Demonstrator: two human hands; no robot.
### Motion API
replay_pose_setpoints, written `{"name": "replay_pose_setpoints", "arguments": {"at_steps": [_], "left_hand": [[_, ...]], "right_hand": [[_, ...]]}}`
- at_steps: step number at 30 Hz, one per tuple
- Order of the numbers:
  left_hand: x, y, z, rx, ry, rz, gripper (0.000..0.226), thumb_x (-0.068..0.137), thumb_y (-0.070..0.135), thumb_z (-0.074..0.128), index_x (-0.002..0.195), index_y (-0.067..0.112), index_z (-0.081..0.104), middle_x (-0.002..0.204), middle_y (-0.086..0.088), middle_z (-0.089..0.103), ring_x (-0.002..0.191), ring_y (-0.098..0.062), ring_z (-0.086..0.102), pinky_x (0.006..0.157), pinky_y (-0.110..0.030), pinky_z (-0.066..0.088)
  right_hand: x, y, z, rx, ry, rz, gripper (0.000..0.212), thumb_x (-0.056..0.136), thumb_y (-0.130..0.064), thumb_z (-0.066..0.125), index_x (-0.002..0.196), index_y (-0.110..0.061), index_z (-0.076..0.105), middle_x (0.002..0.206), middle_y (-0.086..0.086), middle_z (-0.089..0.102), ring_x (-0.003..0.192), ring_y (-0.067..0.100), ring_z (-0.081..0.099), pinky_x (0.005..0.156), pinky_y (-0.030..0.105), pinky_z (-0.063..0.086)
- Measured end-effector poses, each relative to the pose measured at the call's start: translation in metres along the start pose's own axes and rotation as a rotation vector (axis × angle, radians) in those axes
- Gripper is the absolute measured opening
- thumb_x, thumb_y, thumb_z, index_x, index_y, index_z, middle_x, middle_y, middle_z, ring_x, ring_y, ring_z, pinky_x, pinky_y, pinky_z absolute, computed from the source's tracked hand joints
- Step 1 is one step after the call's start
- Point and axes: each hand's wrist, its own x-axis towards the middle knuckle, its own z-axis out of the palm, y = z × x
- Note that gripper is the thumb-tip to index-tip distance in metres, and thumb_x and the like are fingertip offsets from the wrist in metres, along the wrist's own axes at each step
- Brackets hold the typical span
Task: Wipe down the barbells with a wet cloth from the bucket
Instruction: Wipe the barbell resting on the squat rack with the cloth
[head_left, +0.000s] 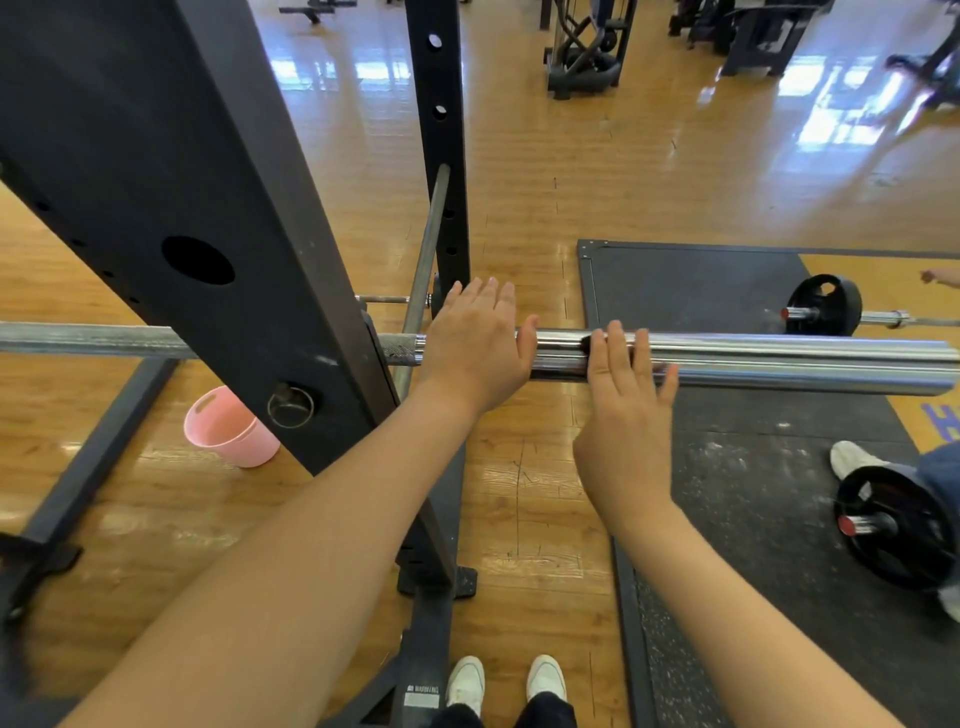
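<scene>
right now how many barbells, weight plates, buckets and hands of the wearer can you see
barbells: 3 (racked bar, bar on the mat, near bar)
weight plates: 2 (far plate, near plate)
buckets: 1 (pink bucket)
hands: 2 (left hand, right hand)
total: 8

Both my bare forearms reach forward side by side, backs of the hands facing up. My left hand (475, 345) lies flat, fingers straight and close together, thumb stretched out to the right. My right hand (626, 400) sits just beside it and a little nearer to me, fingers straight and slightly spread, pointing forward. Neither hand curls around anything.
</scene>
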Motion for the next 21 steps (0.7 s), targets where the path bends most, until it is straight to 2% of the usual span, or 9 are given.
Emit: {"name": "replay_pose_setpoints", "arguments": {"at_steps": [4,7,10,11,13,14,16,18,21], "left_hand": [[0.005,0.002,-0.005,-0.018,-0.06,-0.01,0.049,0.102,0.035,0.027,0.136,0.004,0.045,0.138,-0.013,0.049,0.13,-0.026,0.041,0.111,-0.036,0.024],[0.018,-0.002,-0.011,-0.062,-0.191,-0.039,0.043,0.102,0.038,0.025,0.107,0.009,0.056,0.103,-0.009,0.062,0.091,-0.023,0.055,0.08,-0.035,0.039],[0.021,-0.005,-0.012,-0.203,-0.204,-0.063,0.043,0.102,0.037,0.025,0.095,0.01,0.058,0.084,-0.004,0.06,0.082,-0.023,0.059,0.068,-0.033,0.04],[0.018,-0.005,-0.012,-0.267,-0.147,-0.066,0.042,0.101,0.035,0.027,0.097,0.01,0.06,0.085,-0.004,0.06,0.085,-0.024,0.06,0.073,-0.035,0.044],[0.01,-0.004,-0.01,-0.303,0.055,-0.027,0.044,0.098,0.03,0.03,0.115,0.005,0.061,0.108,-0.013,0.065,0.108,-0.029,0.058,0.099,-0.044,0.042],[0.005,-0.004,-0.009,-0.263,0.167,0.007,0.047,0.097,0.029,0.031,0.124,0.001,0.058,0.122,-0.017,0.061,0.12,-0.031,0.053,0.107,-0.047,0.036],[-0.006,-0.005,-0.004,-0.172,0.318,0.084,0.051,0.094,0.027,0.032,0.131,-0.003,0.051,0.135,-0.019,0.052,0.131,-0.033,0.044,0.111,-0.047,0.028],[-0.017,-0.007,0.004,-0.095,0.303,0.13,0.055,0.093,0.028,0.033,0.135,-0.004,0.045,0.141,-0.02,0.045,0.135,-0.033,0.037,0.113,-0.046,0.023],[-0.022,-0.005,0.015,-0.018,0.217,0.097,0.058,0.093,0.03,0.033,0.138,-0.005,0.04,0.144,-0.022,0.041,0.137,-0.037,0.032,0.113,-0.046,0.021]], "right_hand": [[-0.004,0.031,-0.009,-0.026,0.002,0.061,0.083,0.06,0.025,0.053,0.138,0.0,0.042,0.146,0.017,0.037,0.138,0.039,0.025,0.107,0.062,0.01],[-0.002,0.048,-0.015,-0.009,0.017,0.221,0.082,0.062,0.024,0.052,0.14,0.004,0.037,0.148,0.022,0.031,0.138,0.042,0.021,0.107,0.062,0.008],[-0.002,0.031,-0.004,0.005,0.047,0.119,0.082,0.063,0.024,0.047,0.141,0.003,0.034,0.148,0.022,0.03,0.139,0.04,0.021,0.107,0.06,0.009],[-0.004,0.024,0.001,0.003,0.046,0.028,0.079,0.066,0.021,0.041,0.142,0.001,0.032,0.149,0.02,0.03,0.139,0.037,0.02,0.108,0.06,0.009],[-0.009,0.023,0.006,-0.003,0.044,-0.108,0.076,0.071,0.015,0.033,0.144,-0.004,0.026,0.15,0.014,0.028,0.141,0.03,0.016,0.109,0.06,0.008],[-0.01,0.03,0.005,-0.003,0.047,-0.121,0.078,0.071,0.019,0.037,0.144,-0.006,0.024,0.15,0.011,0.026,0.141,0.028,0.015,0.11,0.061,0.008],[-0.012,0.048,0.0,0.006,0.055,-0.032,0.087,0.065,0.027,0.05,0.143,-0.004,0.026,0.15,0.011,0.025,0.141,0.031,0.017,0.109,0.062,0.006],[-0.014,0.057,-0.003,0.006,0.073,0.085,0.089,0.061,0.028,0.055,0.142,0.003,0.028,0.15,0.018,0.025,0.14,0.036,0.018,0.107,0.062,0.006],[-0.016,0.044,0.01,0.012,0.116,0.116,0.082,0.066,0.023,0.037,0.144,0.006,0.02,0.152,0.022,0.017,0.141,0.034,0.009,0.11,0.059,0.003]]}}
